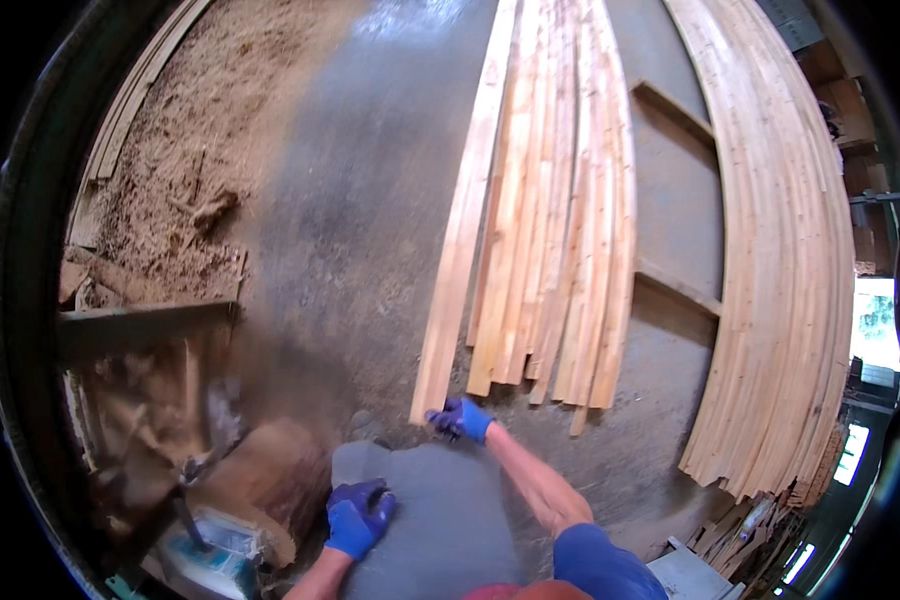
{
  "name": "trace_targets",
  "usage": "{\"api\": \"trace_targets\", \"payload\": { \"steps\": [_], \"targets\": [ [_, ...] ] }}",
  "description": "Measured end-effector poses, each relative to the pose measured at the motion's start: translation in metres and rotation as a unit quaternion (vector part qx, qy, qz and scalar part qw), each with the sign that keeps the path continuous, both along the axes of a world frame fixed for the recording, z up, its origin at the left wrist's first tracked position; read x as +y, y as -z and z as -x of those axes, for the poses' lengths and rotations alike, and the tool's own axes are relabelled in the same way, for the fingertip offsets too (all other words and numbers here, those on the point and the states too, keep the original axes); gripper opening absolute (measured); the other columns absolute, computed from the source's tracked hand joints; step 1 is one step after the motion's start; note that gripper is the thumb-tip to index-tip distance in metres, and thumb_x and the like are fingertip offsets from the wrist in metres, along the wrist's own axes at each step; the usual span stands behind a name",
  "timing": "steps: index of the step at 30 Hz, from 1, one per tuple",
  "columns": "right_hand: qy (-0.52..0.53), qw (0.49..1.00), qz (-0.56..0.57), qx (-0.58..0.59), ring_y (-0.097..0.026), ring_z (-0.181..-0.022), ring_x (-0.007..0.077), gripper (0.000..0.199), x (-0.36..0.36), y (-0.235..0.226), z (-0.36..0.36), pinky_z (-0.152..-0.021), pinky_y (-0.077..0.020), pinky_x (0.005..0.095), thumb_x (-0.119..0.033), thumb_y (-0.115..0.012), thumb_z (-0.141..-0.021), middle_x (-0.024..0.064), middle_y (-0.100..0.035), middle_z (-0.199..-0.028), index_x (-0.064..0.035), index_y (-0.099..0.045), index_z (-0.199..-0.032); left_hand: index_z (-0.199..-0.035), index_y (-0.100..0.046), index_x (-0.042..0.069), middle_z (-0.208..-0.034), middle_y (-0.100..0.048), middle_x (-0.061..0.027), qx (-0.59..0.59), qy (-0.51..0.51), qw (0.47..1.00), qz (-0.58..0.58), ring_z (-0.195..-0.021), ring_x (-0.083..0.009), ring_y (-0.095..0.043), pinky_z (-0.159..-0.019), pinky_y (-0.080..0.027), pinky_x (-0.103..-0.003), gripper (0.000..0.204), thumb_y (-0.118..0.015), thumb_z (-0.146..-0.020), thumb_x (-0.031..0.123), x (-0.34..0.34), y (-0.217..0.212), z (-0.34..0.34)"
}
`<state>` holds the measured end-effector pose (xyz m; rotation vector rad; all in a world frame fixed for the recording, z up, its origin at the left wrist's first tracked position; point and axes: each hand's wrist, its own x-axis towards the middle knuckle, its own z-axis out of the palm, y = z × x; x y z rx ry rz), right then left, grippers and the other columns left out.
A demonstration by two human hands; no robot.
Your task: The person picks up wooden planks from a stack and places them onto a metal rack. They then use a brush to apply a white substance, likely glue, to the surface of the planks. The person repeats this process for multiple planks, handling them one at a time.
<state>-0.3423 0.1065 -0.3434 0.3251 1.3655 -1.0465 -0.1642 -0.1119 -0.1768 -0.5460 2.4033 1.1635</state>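
My right hand [460,420], in a blue and dark glove, is closed at the near end of a long pale wooden board [460,240]. This board lies along the left side of a bundle of similar boards [540,230], whose near ends are uneven. Gloved the same way, my left hand [360,518] rests against the grey cloth over my legs [430,520]. Its fingers are loosely bent and apart, with nothing seen in them.
A wide stack of boards [780,260] lies to the right, with crosspieces [678,290] between it and the bundle. Sawdust [240,100] is heaped at far left. Near left are a wooden log [270,470], a dark beam [150,325] and a pale container [210,555].
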Motion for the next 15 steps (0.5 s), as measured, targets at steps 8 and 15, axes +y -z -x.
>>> {"api": "trace_targets", "payload": {
  "steps": [8, 15],
  "targets": [
    [0.055, 0.985, 0.155, -0.06, -0.052, -0.061, 0.0043, 0.028, -0.061, -0.306, -0.102, -0.053, -0.0439, 0.0235, -0.034, -0.068, -0.095, -0.0042, -0.059, -0.076, -0.0089, -0.065, -0.106, -0.133, -0.053, 0.007, -0.111, -0.067, -0.0124, -0.198, -0.227, 0.611, -0.732, -0.097, -0.027, -0.066, -0.082, -0.054, -0.041, 0.053, -0.061, -0.094, 0.043, -0.034, -0.09, 0.138],
    [-0.298, 0.906, 0.295, 0.06, -0.062, -0.103, 0.0179, 0.043, -0.145, -0.405, -0.135, -0.089, -0.0481, 0.0322, -0.037, -0.063, -0.096, 0.0076, -0.068, -0.11, -0.0061, -0.062, -0.126, -0.123, -0.059, -0.001, -0.086, -0.067, -0.0128, -0.204, -0.245, 0.766, -0.557, -0.073, -0.0227, -0.066, -0.068, -0.056, -0.036, 0.044, -0.068, -0.088, 0.023, -0.129, -0.273, -0.014]
  ]
}}
